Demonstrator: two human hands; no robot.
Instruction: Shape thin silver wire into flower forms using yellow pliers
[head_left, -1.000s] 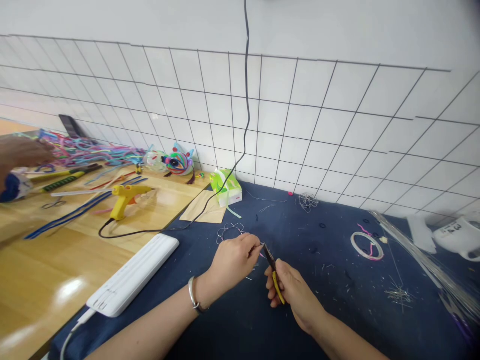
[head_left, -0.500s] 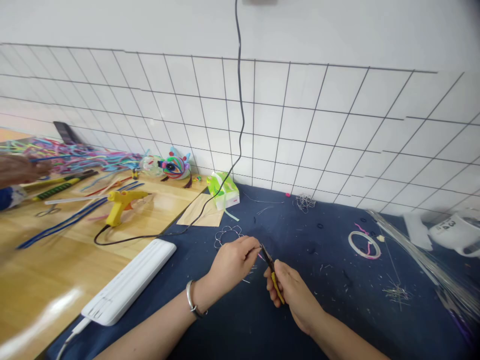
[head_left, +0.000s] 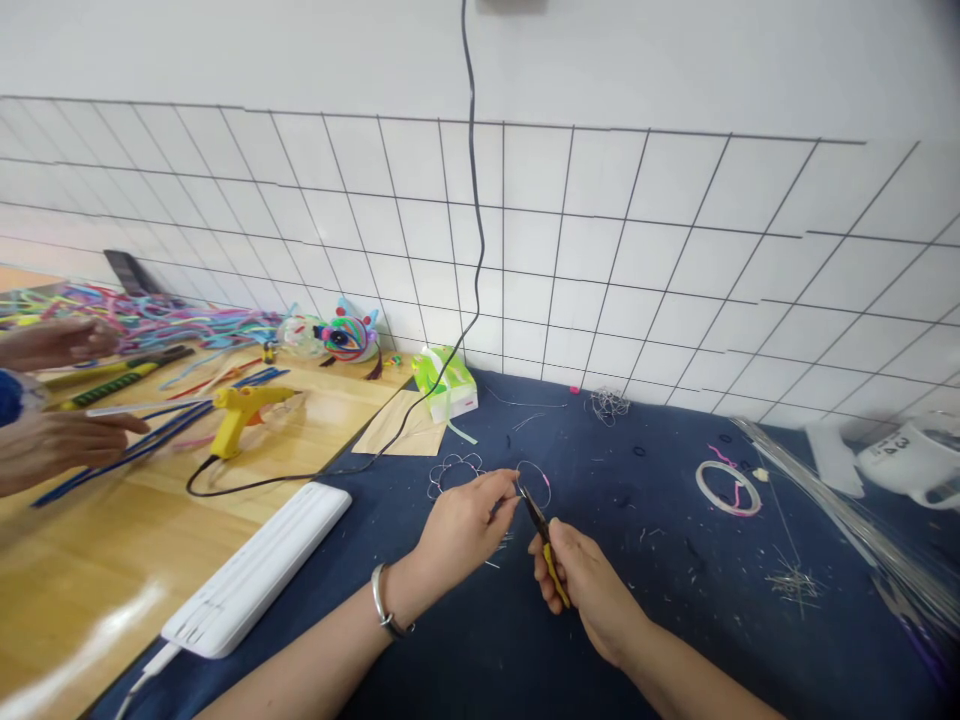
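My left hand (head_left: 466, 520), a silver bracelet (head_left: 381, 598) on its wrist, pinches a thin wire ring (head_left: 550, 490) at its left side. My right hand (head_left: 577, 572) is closed around pliers (head_left: 553, 568) with yellow handles and dark jaws. The tips of the jaws are at the ring, close to my left fingertips. A small pink piece shows on the ring's right side. Behind my left hand, a flower-shaped wire loop (head_left: 452, 470) lies on the dark blue cloth (head_left: 600, 650).
Another person's hands (head_left: 67, 445) are at the left by pipe cleaners (head_left: 187, 325). A yellow glue gun (head_left: 238, 415), white power strip (head_left: 259, 570) and green tissue pack (head_left: 448, 385) lie nearby. To the right are a white coil (head_left: 701, 485), long wires (head_left: 847, 505) and a white cup (head_left: 911, 465).
The wire ring now shows upright beyond the pliers' tips. At the left, both of the other person's hands are in view, further into the picture. My hands have barely moved.
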